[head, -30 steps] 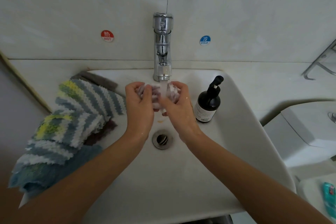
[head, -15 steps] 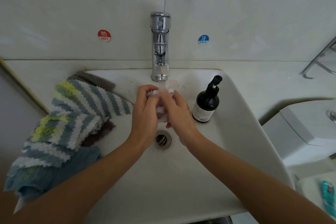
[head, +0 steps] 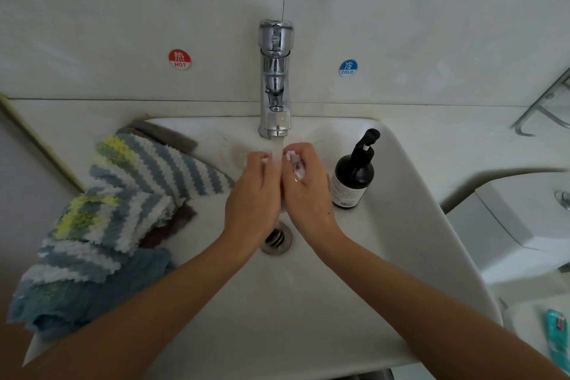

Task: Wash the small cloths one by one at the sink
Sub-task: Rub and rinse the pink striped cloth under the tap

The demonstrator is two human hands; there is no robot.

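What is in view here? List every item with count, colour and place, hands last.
small cloth: one, pale whitish, bunched between both hands under the water stream
striped towels: a pile, exact count unclear, blue-grey, white and yellow, on the sink's left edge
blue cloth: one, under the pile, near left
grey cloth: one, at the back of the pile
tap: one, chrome, behind the basin, running
sink: one, white
drain: one, metal, basin centre
pump bottle: one, dark, inside the basin's right side
hot sticker: one, red, wall left of tap
cold sticker: one, blue, wall right of tap
left hand: grips the cloth
right hand: grips the cloth
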